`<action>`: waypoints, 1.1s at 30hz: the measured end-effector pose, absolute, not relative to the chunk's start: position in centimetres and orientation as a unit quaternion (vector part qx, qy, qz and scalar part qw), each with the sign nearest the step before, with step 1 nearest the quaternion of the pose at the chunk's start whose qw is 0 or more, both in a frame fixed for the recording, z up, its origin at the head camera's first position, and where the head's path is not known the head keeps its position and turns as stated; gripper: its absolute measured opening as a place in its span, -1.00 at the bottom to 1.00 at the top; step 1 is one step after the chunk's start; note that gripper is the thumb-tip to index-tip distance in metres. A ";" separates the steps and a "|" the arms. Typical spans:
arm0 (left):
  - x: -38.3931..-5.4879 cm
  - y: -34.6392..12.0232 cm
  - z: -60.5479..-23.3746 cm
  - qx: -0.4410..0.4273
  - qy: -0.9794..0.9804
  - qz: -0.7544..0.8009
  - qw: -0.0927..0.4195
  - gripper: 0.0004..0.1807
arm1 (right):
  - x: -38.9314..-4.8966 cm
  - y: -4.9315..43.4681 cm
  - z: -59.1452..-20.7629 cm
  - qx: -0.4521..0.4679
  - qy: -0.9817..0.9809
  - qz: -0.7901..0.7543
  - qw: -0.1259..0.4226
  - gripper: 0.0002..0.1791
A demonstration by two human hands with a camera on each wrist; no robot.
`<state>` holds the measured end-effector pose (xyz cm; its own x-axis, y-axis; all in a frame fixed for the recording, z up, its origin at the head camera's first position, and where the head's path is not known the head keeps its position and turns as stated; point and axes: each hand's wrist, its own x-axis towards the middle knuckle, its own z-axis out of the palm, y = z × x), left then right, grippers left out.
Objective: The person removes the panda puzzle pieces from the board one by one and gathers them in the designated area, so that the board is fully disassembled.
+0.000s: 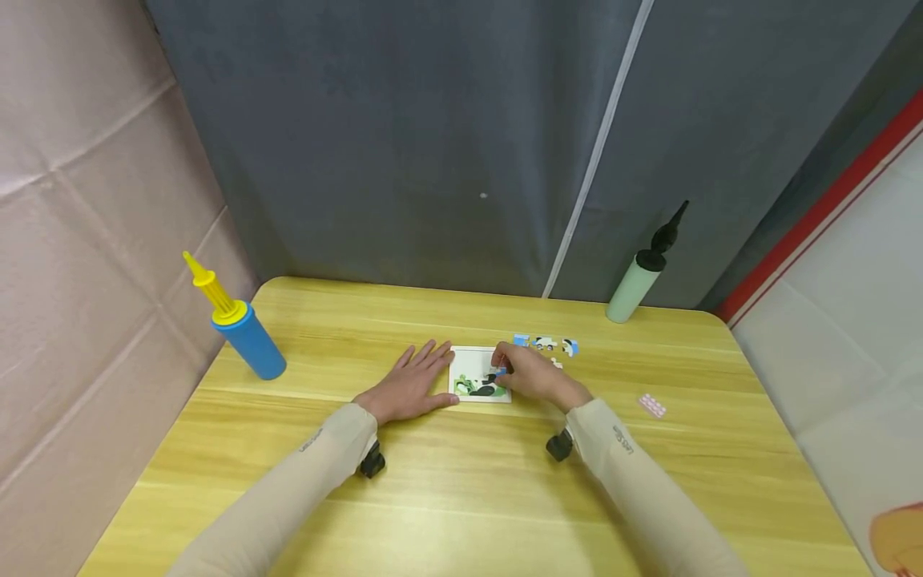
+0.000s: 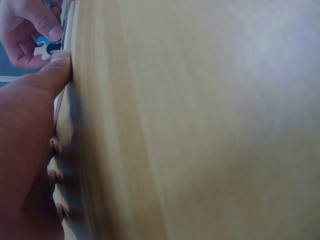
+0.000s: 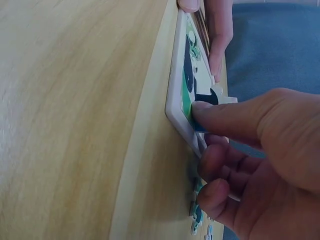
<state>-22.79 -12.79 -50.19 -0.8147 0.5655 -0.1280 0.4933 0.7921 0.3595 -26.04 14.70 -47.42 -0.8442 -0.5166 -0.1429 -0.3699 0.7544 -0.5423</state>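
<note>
A white puzzle board (image 1: 467,359) lies on the table, its lower part filled with green, black and white pieces. My left hand (image 1: 413,386) is spread flat at the board's left side, with thumb and fingertips touching its edge. Over the board's right part, my right hand (image 1: 532,372) pinches a jigsaw piece (image 3: 206,98) between thumb and fingers. This piece is black, white and blue and is held tilted just above the board or touching it; I cannot tell which. Several loose jigsaw pieces (image 1: 544,343) lie behind the right hand, one partly hidden by it.
On the wooden table (image 1: 461,489), a pink dotted rectangular item (image 1: 652,405) lies to the right. A blue and yellow hand pump (image 1: 252,344) stands at the left, and a pale green and black pump (image 1: 634,288) at the back right. A grey curtain (image 1: 389,160) hangs behind.
</note>
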 end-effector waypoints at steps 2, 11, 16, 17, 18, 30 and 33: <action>-22.8 -12.8 -50.3 0.282 0.939 0.158 0.116 -0.03 | -26.0 14.7 -47.3 -0.253 0.925 -0.245 0.140 -0.91; -22.6 -12.8 -50.0 0.283 0.938 0.162 0.116 -0.03 | -25.7 15.0 -47.1 -0.284 0.924 -0.228 0.119 -0.93; -22.7 -12.8 -50.0 0.285 0.938 0.160 0.113 -0.03 | -25.4 15.4 -46.8 -0.300 0.923 -0.219 0.101 -0.75; -22.7 -12.8 -50.0 0.286 0.938 0.160 0.113 -0.03 | -25.3 15.5 -46.8 -0.301 0.922 -0.221 0.100 -0.70; -22.7 -12.8 -50.0 0.287 0.938 0.159 0.113 -0.03 | -25.2 15.7 -46.7 -0.299 0.923 -0.222 0.099 -0.66; -22.7 -13.0 -50.4 0.289 0.936 0.169 0.109 -0.04 | -24.9 20.8 -45.3 -0.211 0.932 -0.282 0.084 -0.77; -22.7 -13.0 -50.4 0.289 0.937 0.165 0.110 -0.03 | -25.1 22.5 -45.3 -0.196 0.937 -0.277 0.077 -0.81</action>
